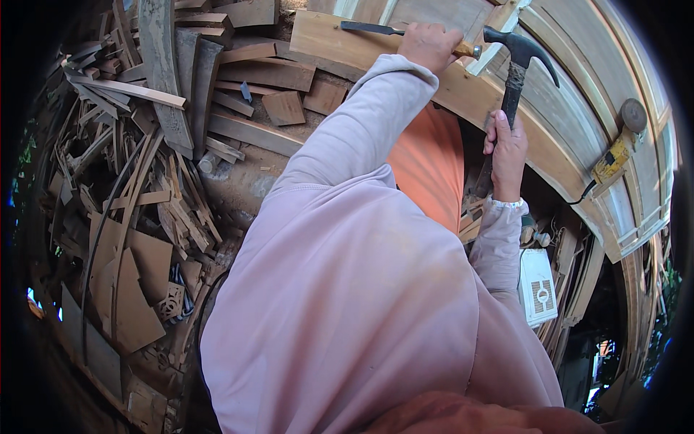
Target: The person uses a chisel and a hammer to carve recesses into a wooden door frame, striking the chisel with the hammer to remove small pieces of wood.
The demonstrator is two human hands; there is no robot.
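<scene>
My left hand (429,48) is closed around the wooden handle of a chisel (372,29), its dark flat blade pointing left along a pale wooden board (318,35). I cannot tell whether the blade touches the wood. My right hand (508,155) grips a claw hammer (520,49) low on its dark handle. Below the hammer's head, the handle has a wrapped band. The head is up near the chisel's butt end, just right of it, with a small gap between them in the picture. The board is part of a large panelled wooden door (557,108).
A yellow power tool (613,160) with a round disc lies on the door's right side, its cord hanging over the edge. Offcuts and scrap wood (130,210) heap up at left. A white slotted box (538,286) stands low at right, beside upright timber strips.
</scene>
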